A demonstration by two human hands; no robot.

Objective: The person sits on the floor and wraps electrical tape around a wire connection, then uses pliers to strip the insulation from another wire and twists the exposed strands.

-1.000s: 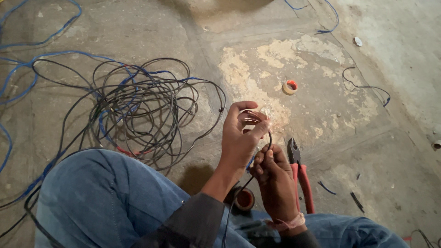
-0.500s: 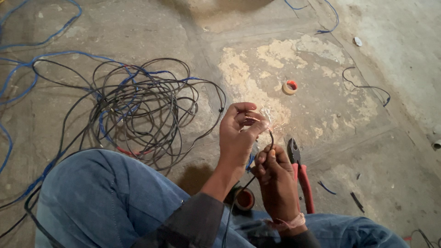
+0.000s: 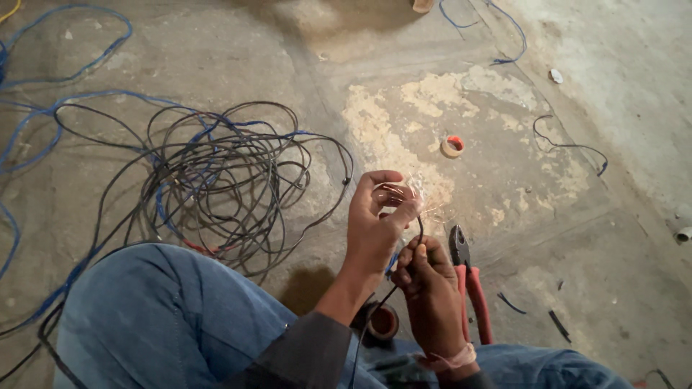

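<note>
My left hand (image 3: 375, 223) pinches bare wire strands (image 3: 404, 194); my right hand (image 3: 429, 288) grips the black cable (image 3: 420, 234). Red pliers (image 3: 468, 288) lie just beside, the cable tangle (image 3: 216, 173) on the floor (image 3: 591, 238) near my knee.

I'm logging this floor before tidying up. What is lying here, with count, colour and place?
wire tangle: one, black and blue, floor left
held wire: one, black, bare strands at tip, between both hands
pliers: one, red handles, floor beside right hand
tape roll: one, orange, floor centre
tape roll by knee: one, dark red, under the hands
wire scrap: one, black, floor right
left hand: fingering strands
right hand: gripping wire
</note>
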